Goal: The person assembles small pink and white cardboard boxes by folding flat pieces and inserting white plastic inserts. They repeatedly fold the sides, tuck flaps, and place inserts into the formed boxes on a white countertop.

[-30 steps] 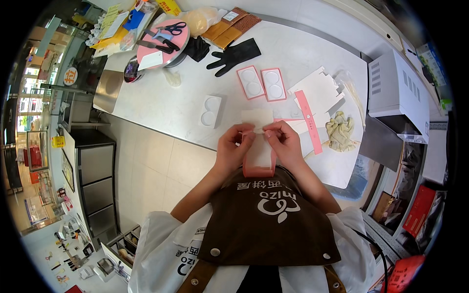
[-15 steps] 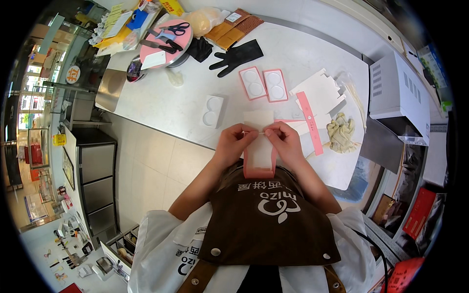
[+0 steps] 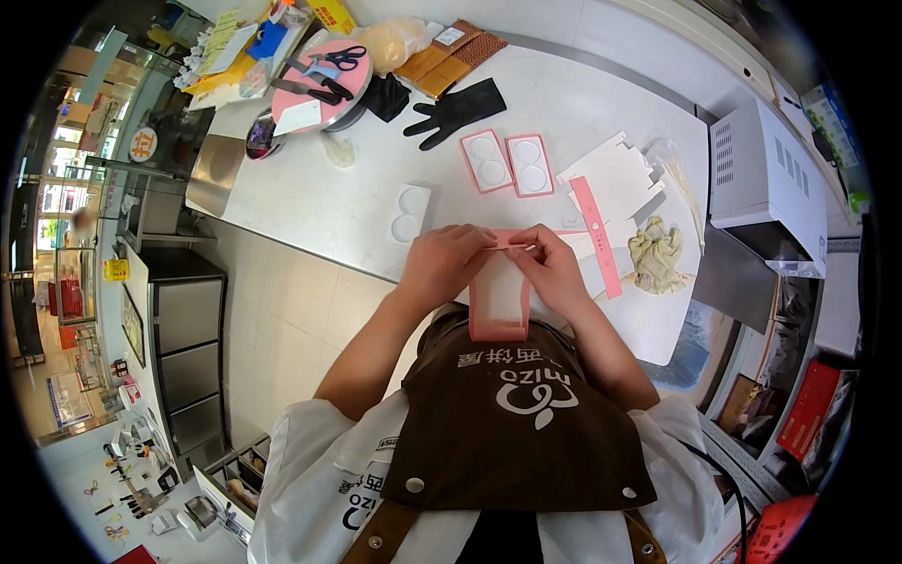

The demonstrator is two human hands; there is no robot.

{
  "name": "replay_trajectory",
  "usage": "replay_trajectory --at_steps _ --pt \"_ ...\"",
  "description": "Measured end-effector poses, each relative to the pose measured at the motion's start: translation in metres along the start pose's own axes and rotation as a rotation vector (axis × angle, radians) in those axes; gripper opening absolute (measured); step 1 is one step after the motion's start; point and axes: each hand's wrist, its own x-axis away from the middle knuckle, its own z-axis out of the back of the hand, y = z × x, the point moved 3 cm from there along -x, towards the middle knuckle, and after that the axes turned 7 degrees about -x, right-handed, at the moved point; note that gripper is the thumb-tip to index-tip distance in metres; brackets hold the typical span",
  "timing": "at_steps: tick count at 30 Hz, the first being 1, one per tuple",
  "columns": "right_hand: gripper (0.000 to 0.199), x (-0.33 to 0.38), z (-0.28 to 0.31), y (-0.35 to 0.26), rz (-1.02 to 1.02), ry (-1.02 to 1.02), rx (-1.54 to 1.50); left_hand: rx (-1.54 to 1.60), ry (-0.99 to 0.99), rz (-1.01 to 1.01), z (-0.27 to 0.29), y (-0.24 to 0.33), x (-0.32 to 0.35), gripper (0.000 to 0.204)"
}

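Head view. Item: pink-and-white box blank, held upright at the near edge of the white counter, just above the brown apron. Left hand and right hand each pinch its top edge, fingertips nearly meeting, apparently to steady the fold.

Containers: two pink-rimmed trays lying side by side, each with a round white recess, nothing in them; one white two-hollow insert, likewise unfilled. Round pink tray carries scissors. Nearby: black glove, flat white card blanks.
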Motion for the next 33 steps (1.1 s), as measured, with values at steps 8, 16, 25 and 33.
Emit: replay_trajectory --at_steps 8,16,25,33 --pt "0.033 -0.007 0.010 -0.011 -0.112 -0.150 -0.035 -0.251 -0.009 -0.365 0.007 0.006 -0.012 0.021" --pt "0.043 -0.007 0.014 -0.026 -0.142 -0.182 0.062 -0.265 -0.061 -0.385 -0.002 0.001 -0.010 0.017" --pt "0.046 -0.018 0.016 -0.033 -0.178 -0.275 0.217 -0.219 0.011 -0.290 -0.007 0.008 -0.012 0.018" --pt "0.036 -0.023 0.009 -0.038 -0.052 -0.272 0.300 -0.013 -0.016 -0.198 -0.010 0.003 -0.017 0.027"
